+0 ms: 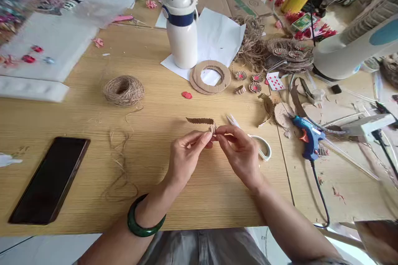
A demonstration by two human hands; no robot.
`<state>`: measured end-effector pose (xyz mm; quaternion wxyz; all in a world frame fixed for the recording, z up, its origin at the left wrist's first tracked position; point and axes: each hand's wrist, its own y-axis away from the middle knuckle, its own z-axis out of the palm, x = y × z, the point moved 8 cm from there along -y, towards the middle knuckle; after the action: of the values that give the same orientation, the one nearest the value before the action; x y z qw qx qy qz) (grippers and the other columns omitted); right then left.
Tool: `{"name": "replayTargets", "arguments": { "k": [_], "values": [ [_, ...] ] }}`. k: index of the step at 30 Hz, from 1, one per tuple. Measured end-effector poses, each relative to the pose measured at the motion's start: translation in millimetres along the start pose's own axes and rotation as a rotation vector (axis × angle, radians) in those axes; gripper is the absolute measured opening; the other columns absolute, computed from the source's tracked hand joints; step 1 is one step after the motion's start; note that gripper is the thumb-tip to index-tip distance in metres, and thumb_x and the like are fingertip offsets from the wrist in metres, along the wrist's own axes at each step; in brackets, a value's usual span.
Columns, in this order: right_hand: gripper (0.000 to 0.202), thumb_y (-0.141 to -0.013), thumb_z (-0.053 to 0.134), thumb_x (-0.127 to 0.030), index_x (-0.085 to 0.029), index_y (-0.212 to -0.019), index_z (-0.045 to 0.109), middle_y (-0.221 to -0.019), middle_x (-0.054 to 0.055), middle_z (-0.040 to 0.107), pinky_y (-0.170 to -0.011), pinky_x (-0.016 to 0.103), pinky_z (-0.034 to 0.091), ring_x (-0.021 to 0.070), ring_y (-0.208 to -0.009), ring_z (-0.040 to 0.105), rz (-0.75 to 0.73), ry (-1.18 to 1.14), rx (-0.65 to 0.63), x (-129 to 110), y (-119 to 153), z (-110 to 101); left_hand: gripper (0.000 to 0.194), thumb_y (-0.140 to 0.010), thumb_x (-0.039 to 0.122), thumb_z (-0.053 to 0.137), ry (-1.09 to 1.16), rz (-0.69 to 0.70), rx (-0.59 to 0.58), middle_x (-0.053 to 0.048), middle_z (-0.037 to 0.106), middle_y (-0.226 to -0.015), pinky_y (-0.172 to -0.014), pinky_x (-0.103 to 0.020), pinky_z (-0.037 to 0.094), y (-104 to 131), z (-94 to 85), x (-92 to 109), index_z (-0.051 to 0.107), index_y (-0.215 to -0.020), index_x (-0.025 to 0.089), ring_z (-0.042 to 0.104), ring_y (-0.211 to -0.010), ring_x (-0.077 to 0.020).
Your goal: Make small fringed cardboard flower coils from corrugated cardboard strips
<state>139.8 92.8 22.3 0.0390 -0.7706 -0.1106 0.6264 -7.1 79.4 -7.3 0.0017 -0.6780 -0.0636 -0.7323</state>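
Between both hands, at the middle of the view, is a small folded piece of corrugated cardboard. My left hand pinches it from the left and my right hand from the right, fingertips nearly touching. A dark brown ridged strip lies just behind the fingertips; whether it joins the held piece I cannot tell. White-handled scissors rest partly hidden behind my right hand. Beyond are red paper discs, two cardboard rings and several pleated rosettes with red centres.
A twine ball and a phone lie at the left. A white bottle stands at the back. On the right are a blue glue gun with its cord, cardboard scraps and a playing card.
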Motion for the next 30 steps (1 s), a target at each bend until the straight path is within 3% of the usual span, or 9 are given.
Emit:
{"name": "replayTargets", "arguments": {
  "k": [6, 11, 15, 19, 27, 30],
  "values": [
    [0.011, -0.091, 0.066, -0.018, -0.021, -0.101, 0.068, -0.097, 0.003, 0.071, -0.082, 0.029, 0.061, 0.0146, -0.088, 0.07, -0.052, 0.05, 0.014, -2, 1, 2, 0.014, -0.09, 0.026, 0.065, -0.188, 0.256, 0.036, -0.004, 0.073, -0.085, -0.073, -0.025, 0.054, 3, 0.2, 19, 0.078, -0.09, 0.02, 0.066, -0.077, -0.0146],
    [0.012, -0.09, 0.064, -0.011, -0.021, -0.094, 0.066, -0.092, 0.004, 0.073, -0.081, 0.033, 0.059, 0.0166, -0.087, 0.069, -0.244, 0.272, 0.131, -18, 4, 0, 0.014, -0.091, 0.02, 0.063, -0.325, 0.374, 0.027, -0.003, 0.073, -0.081, -0.073, -0.025, 0.054, 6, 5.6, 32, 0.077, -0.089, 0.019, 0.067, -0.076, -0.0137],
    [0.015, -0.091, 0.061, -0.008, -0.022, -0.098, 0.064, -0.095, 0.007, 0.073, -0.079, 0.037, 0.057, 0.0192, -0.087, 0.069, -0.385, 0.403, 0.174, -28, 9, 4, 0.014, -0.091, 0.021, 0.063, -0.298, 0.343, 0.025, -0.003, 0.072, -0.081, -0.072, -0.023, 0.054, 6, 6.0, 28, 0.077, -0.09, 0.019, 0.066, -0.075, -0.0129],
    [0.015, -0.091, 0.058, -0.007, -0.021, -0.093, 0.06, -0.087, 0.006, 0.071, -0.074, 0.037, 0.056, 0.0187, -0.08, 0.066, -0.41, 0.452, 0.178, -29, 9, 8, 0.013, -0.09, 0.022, 0.065, -0.259, 0.31, 0.029, -0.003, 0.071, -0.08, -0.071, -0.023, 0.053, 8, 5.9, 22, 0.077, -0.087, 0.019, 0.065, -0.074, -0.0131],
    [0.008, -0.091, 0.057, -0.014, -0.021, -0.089, 0.059, -0.085, 0.002, 0.065, -0.069, 0.03, 0.061, 0.0145, -0.076, 0.066, -0.103, 0.19, 0.197, -1, 5, -1, 0.015, -0.089, 0.029, 0.067, -0.064, 0.127, 0.057, -0.002, 0.075, -0.082, -0.071, -0.024, 0.055, 3, 1.7, 10, 0.077, -0.084, 0.02, 0.067, -0.072, -0.0135],
    [0.007, -0.092, 0.059, -0.016, -0.021, -0.086, 0.06, -0.08, 0.0, 0.065, -0.069, 0.029, 0.06, 0.0133, -0.073, 0.066, -0.081, 0.208, 0.216, -1, 4, -6, 0.016, -0.087, 0.032, 0.069, -0.018, 0.072, 0.089, -0.003, 0.075, -0.08, -0.072, -0.024, 0.055, 1, -2.0, 7, 0.077, -0.081, 0.019, 0.067, -0.07, -0.0135]
  ]
}}
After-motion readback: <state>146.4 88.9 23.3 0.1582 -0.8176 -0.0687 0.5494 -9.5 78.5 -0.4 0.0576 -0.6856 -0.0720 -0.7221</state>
